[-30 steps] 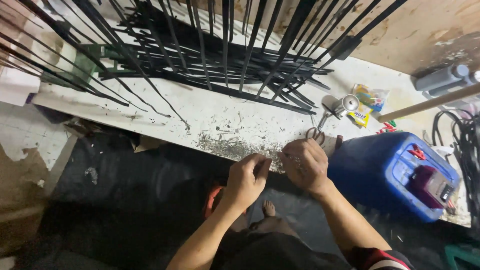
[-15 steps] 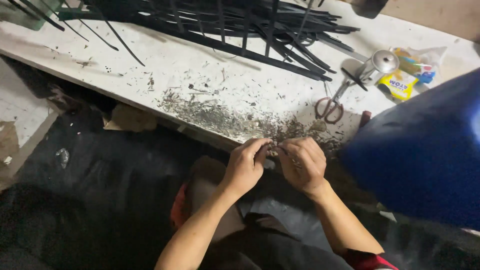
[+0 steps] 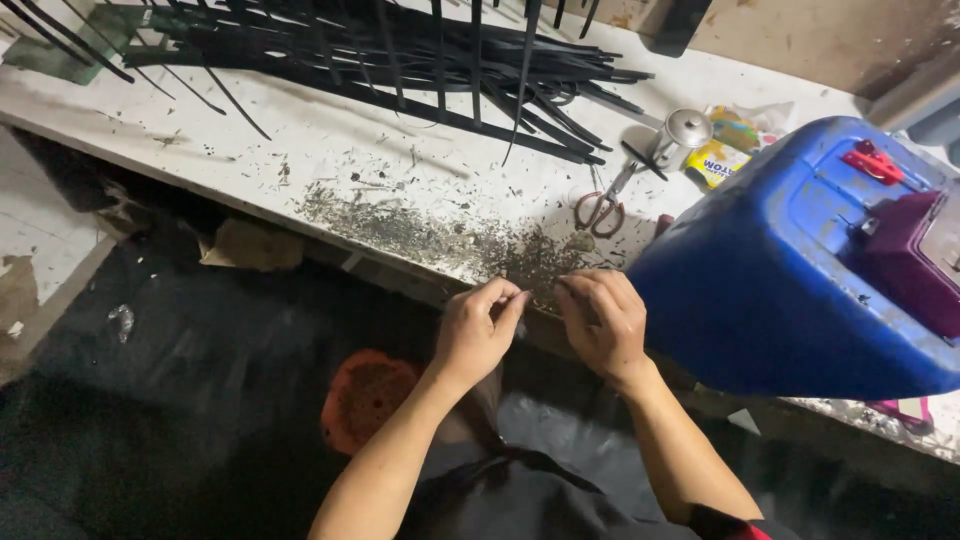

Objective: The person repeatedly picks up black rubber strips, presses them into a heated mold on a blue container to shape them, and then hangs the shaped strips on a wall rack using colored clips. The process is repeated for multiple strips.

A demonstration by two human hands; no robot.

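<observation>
A: Okay, nearest first. Dark clothing at the bottom edge, two bare forearms reaching up from it. Round orange plastic object [image 3: 365,398] on the black-covered floor, just left of the left forearm.

B: Hands?

A: Left hand [image 3: 478,330] and right hand [image 3: 603,322] side by side at the front edge of the white scuffed tabletop [image 3: 300,150]. Fingers [image 3: 510,300] of the left are curled, thumb and forefinger pinched together. Right fingers bent down the same way, tips pointing toward the left hand.

B: Holding what?

A: Something small and dark between the two hands, too small to name. Cannot tell which hand really grips it.

B: Around them?

A: Grey pile of fine metal-like shavings [image 3: 450,240] spread on the tabletop, right at the fingertips. Big blue plastic jerrycan [image 3: 790,290] just right of the right hand, red cap on top, a purple box-like thing resting on it.

B: Further back?

A: Metal scissors with reddish handles [image 3: 603,205] beyond the shavings. Then a small shiny metal canister [image 3: 688,128] and a yellow packet [image 3: 718,162] beside it. Farthest, a heap of long black flat strips [image 3: 420,65] lying across the tabletop.
</observation>
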